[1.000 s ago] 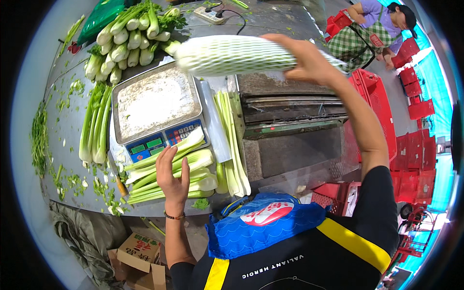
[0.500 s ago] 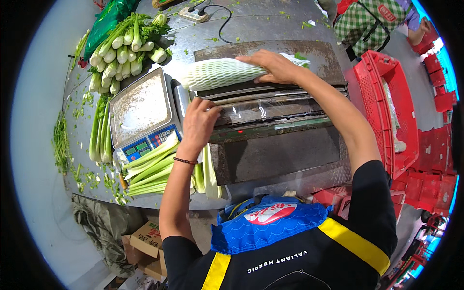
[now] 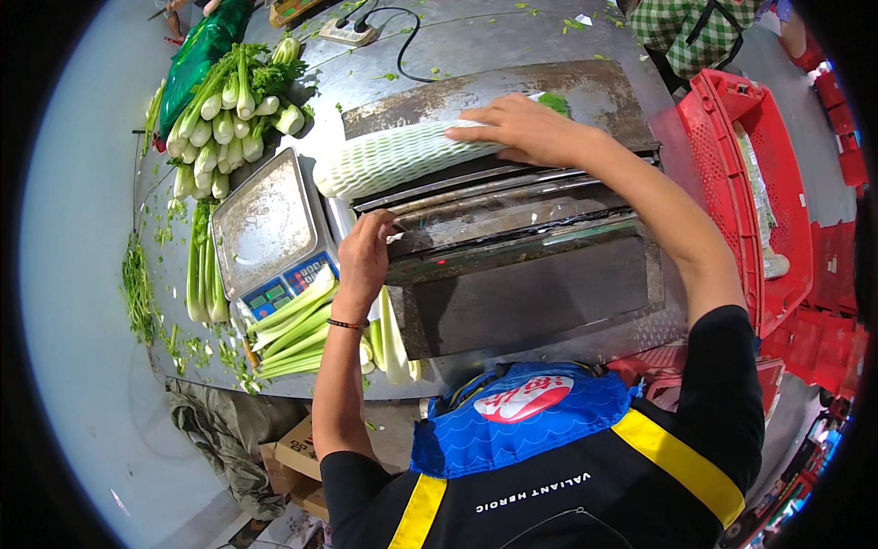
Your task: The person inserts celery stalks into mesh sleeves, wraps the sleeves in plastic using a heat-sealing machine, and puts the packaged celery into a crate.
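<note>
Person's left hand (image 3: 364, 261) reaches fwd, fingers curled, a dark bracelet at the wrist. Right arm stretches further out; right hand (image 3: 512, 128) lies palm down, fingers spread to the left.

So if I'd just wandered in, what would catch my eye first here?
Probably the long vegetable wrapped in white foam netting, which the right hand presses onto the dark metal wrapping machine at the middle. The left hand touches the machine's left front edge. To the left stands a steel-topped digital scale, with pale green celery stalks below it and a heap of leafy white-stemmed greens above.
</note>
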Demonstrator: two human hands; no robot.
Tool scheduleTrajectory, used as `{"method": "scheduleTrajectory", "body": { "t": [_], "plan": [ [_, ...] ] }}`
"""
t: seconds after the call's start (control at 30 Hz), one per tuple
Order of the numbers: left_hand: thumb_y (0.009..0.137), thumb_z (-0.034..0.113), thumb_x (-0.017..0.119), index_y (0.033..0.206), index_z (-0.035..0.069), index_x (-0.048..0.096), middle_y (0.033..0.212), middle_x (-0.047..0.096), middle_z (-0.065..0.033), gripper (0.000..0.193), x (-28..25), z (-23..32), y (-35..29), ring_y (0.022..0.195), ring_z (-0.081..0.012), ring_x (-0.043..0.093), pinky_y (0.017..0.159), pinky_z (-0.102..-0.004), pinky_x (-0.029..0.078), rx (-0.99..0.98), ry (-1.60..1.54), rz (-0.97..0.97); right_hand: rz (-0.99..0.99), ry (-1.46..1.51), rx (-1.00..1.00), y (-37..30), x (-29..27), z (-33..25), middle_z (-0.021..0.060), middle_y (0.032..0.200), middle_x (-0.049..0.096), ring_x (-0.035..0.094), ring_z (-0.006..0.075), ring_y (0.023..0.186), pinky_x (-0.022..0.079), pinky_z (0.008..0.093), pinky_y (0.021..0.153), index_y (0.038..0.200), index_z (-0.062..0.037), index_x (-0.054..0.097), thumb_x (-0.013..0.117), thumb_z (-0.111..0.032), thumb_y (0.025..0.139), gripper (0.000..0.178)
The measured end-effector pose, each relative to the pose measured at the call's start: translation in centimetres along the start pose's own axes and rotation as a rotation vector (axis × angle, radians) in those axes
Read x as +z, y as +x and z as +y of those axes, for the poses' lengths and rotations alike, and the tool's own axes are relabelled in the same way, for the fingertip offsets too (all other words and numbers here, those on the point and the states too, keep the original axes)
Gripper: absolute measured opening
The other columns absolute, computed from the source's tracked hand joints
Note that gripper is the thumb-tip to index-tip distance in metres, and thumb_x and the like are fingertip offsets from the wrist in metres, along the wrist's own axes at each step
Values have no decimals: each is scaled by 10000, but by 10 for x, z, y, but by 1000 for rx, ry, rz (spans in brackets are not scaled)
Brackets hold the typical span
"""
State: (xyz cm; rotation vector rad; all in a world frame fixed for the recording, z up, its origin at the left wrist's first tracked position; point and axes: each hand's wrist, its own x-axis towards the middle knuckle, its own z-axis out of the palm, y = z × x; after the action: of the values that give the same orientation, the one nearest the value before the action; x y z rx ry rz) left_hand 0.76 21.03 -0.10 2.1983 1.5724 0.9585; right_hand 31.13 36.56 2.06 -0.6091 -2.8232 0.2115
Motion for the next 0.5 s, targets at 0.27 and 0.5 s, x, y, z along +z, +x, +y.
{"method": "scheduleTrajectory", "body": {
  "t": [0.27,0.5],
  "plan": [
    [854,6,626,1094,43,619,994,630,-139,243,-6,2,3,853,-333,624,723,-384,504,108,32,-108,238,-27,385,-59,-48,-40,137,1332,523,496,311,1207,385,417,1029,1369,-156,475,705,-121,795,620],
    [797,-19,639,993,28,652,918,632,-112,202,-6,-8,8,825,-286,622,693,-364,512,220,62,-78,289,-91,1004,-99,-10,-125,70,824,666,599,261,829,489,377,727,1128,-85,610,742,-364,797,452]
  ]
}}
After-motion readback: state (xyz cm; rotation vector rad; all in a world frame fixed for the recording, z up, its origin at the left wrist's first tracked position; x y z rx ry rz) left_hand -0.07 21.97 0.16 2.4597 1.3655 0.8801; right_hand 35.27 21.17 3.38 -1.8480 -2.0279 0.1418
